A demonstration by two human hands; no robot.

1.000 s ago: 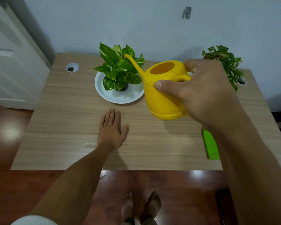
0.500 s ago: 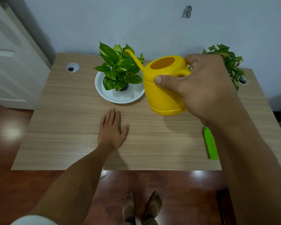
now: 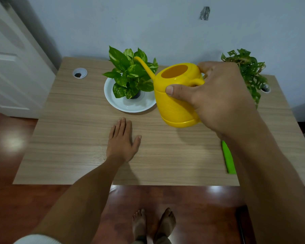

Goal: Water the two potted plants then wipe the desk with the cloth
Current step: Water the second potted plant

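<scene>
**Watering can held beside the left plant, cloth still on the desk**

The right hand (image 3: 217, 95) grasps the yellow watering can (image 3: 176, 101) by its handle, thumb pressed along the can's upper side and the other fingers curled round the handle behind it. The can is held above the wooden desk (image 3: 74, 138), tilted slightly so that its long thin spout (image 3: 144, 67) points up and to the left, its tip in front of the leaves of the left potted plant (image 3: 132, 74). The open top of the can faces the camera; whether there is water inside cannot be told.

The left plant, with broad green and yellow-flecked leaves, stands in a small dark pot on a white saucer (image 3: 130, 106) near the back middle of the desk. The second potted plant (image 3: 248, 71), with darker, holed leaves, stands at the back right corner, partly hidden behind the right hand.

The left hand (image 3: 121, 141) lies flat on the desk, palm down, fingers straight and together, holding nothing, in front of the saucer and apart from it.

The green cloth (image 3: 228, 157) lies folded on the desk near the front right edge, mostly covered by the right forearm
</scene>
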